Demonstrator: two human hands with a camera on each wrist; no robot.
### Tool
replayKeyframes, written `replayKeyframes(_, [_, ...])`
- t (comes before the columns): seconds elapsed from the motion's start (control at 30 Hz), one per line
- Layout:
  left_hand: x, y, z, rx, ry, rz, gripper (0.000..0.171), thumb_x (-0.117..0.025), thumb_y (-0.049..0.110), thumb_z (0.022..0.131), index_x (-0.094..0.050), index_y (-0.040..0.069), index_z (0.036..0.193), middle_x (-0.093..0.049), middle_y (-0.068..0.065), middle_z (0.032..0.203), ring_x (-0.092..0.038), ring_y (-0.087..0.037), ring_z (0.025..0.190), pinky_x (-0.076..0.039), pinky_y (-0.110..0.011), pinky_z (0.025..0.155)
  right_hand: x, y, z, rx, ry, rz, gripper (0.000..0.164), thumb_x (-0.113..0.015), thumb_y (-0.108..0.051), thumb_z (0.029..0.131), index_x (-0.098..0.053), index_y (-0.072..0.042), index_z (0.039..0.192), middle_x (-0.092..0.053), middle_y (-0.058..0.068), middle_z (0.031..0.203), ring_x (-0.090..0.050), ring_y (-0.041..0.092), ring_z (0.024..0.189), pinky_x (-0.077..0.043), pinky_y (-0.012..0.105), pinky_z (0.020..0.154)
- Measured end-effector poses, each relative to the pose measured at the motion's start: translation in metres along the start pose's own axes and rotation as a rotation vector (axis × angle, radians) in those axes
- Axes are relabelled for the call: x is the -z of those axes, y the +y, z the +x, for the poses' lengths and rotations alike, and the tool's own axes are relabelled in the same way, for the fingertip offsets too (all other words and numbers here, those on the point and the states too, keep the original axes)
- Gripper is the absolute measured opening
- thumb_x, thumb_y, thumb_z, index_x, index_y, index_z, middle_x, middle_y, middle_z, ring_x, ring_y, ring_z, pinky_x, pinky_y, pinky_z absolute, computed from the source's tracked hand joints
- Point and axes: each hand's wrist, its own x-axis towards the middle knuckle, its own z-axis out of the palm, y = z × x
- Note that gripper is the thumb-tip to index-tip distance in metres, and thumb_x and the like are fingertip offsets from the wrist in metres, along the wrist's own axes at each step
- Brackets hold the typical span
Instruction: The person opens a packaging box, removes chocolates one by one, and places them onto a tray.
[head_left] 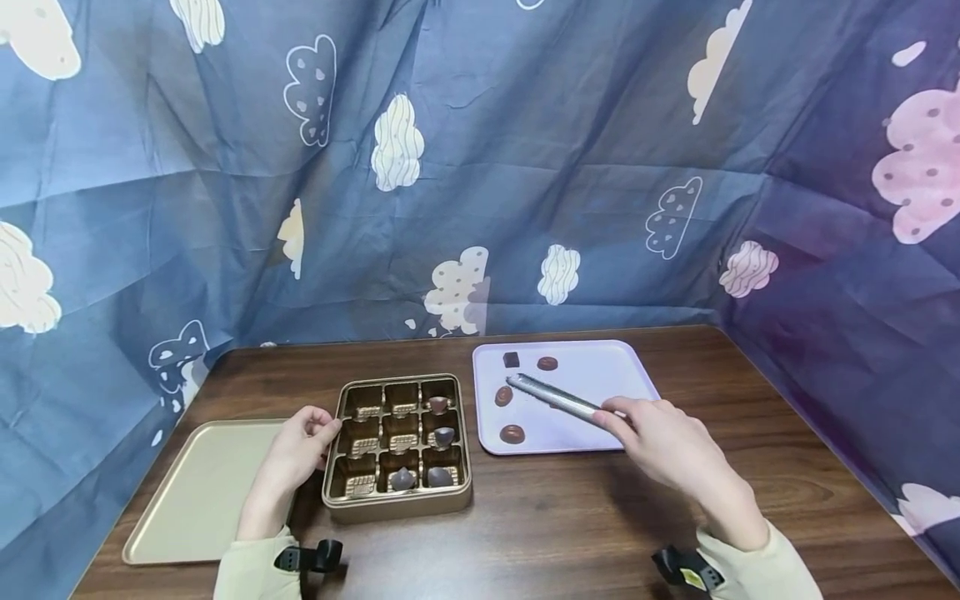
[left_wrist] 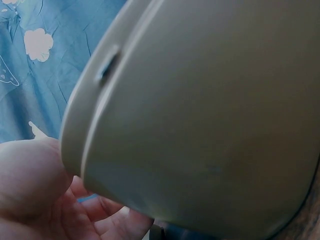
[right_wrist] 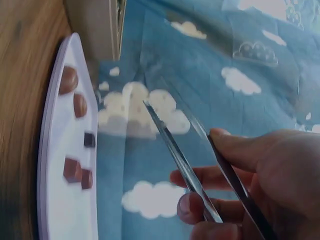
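A gold chocolate box (head_left: 397, 505) with a divided insert stands on the table; its side (left_wrist: 200, 100) fills most of the left wrist view. Chocolates (head_left: 402, 478) sit in the right column and the front middle compartment. At the box's left edge, my left hand (head_left: 298, 450) grips the rim between thumb and fingers. My right hand (head_left: 671, 442) holds metal tongs (head_left: 555, 395) over a lilac tray (head_left: 600, 367). The tong tips are apart in the right wrist view, with nothing between them. On the tray lie a dark square chocolate (head_left: 511, 360) and several brown ones (head_left: 512, 434).
A flat gold lid (head_left: 202, 492) lies left of the box, partly behind my left forearm. Blue cloud-patterned cloth (head_left: 510, 167) hangs behind and beside the wooden table (head_left: 540, 525).
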Motion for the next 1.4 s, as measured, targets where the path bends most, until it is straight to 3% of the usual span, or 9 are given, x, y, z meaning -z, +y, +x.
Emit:
replayKeyframes(0.13, [0.000,0.001,0.000,-0.004,-0.007,-0.010,0.014,-0.058,0.009,0.098,-0.050,-0.003,0.098,-0.050,-0.005,0.070,-0.053,-0.017,0.062,-0.052,-0.032,0.050,-0.005,-0.024,-0.002,0.140,0.076,-0.050,0.026,-0.053,-0.050,0.097,-0.060,-0.030,0.082,-0.043,-0.015,0.061,-0.048,0.010,0.060,-0.039,0.037,0.048])
replayKeyframes(0.23, [0.000,0.002,-0.001,-0.008,-0.013,-0.009,0.016,-0.058,0.009,0.098,-0.050,-0.004,0.098,-0.050,-0.005,0.070,-0.053,-0.017,0.062,-0.052,-0.033,0.050,-0.011,-0.048,-0.003,0.248,0.112,-0.096,0.029,-0.055,-0.050,0.097,-0.051,-0.030,0.075,-0.040,-0.016,0.058,-0.047,0.010,0.055,-0.036,0.034,0.044])
replayKeyframes(0.43, [0.000,0.002,0.000,-0.004,-0.012,0.010,0.014,-0.057,0.010,0.098,-0.050,-0.003,0.098,-0.050,-0.005,0.071,-0.053,-0.018,0.063,-0.053,-0.033,0.051,-0.027,-0.088,-0.009,0.405,0.155,-0.218,0.030,-0.056,-0.049,0.096,-0.058,-0.023,0.081,-0.050,-0.009,0.060,-0.056,0.018,0.051,-0.036,0.035,0.037])
replayKeyframes(0.6, [0.000,0.003,0.000,-0.010,-0.018,0.005,0.015,-0.057,0.010,0.098,-0.050,-0.003,0.099,-0.051,-0.006,0.071,-0.054,-0.018,0.063,-0.053,-0.033,0.051,-0.033,-0.109,-0.007,0.488,0.172,-0.305,0.037,-0.060,-0.048,0.094,-0.054,-0.020,0.073,-0.052,-0.004,0.058,-0.051,0.019,0.044,-0.033,0.035,0.033])
replayKeyframes(0.83, [0.001,0.001,-0.003,0.008,-0.016,-0.010,0.014,-0.057,0.009,0.098,-0.050,-0.004,0.098,-0.052,-0.006,0.071,-0.055,-0.016,0.061,-0.053,-0.032,0.051,-0.031,-0.137,-0.003,0.509,0.141,-0.465,0.036,-0.060,-0.048,0.094,-0.061,-0.017,0.074,-0.056,-0.001,0.060,-0.052,0.019,0.048,-0.037,0.035,0.035])
replayKeyframes(1.17, [0.000,0.002,-0.001,-0.002,-0.023,-0.010,0.015,-0.057,0.010,0.098,-0.050,-0.003,0.098,-0.051,-0.005,0.071,-0.054,-0.016,0.060,-0.053,-0.032,0.051,-0.012,-0.172,0.011,0.551,0.100,-0.580,0.040,-0.070,-0.048,0.086,-0.056,-0.025,0.056,-0.055,-0.008,0.054,-0.046,0.008,0.045,-0.040,0.032,0.035])
replayKeyframes(1.4, [0.001,0.002,-0.001,0.002,-0.027,-0.001,0.015,-0.057,0.010,0.098,-0.049,-0.003,0.098,-0.051,-0.006,0.073,-0.054,-0.017,0.061,-0.053,-0.032,0.051,-0.009,-0.199,0.021,0.565,0.007,-0.722,0.022,-0.071,-0.023,0.080,-0.064,-0.030,0.061,-0.060,-0.011,0.060,-0.051,0.009,0.047,-0.043,0.031,0.038])
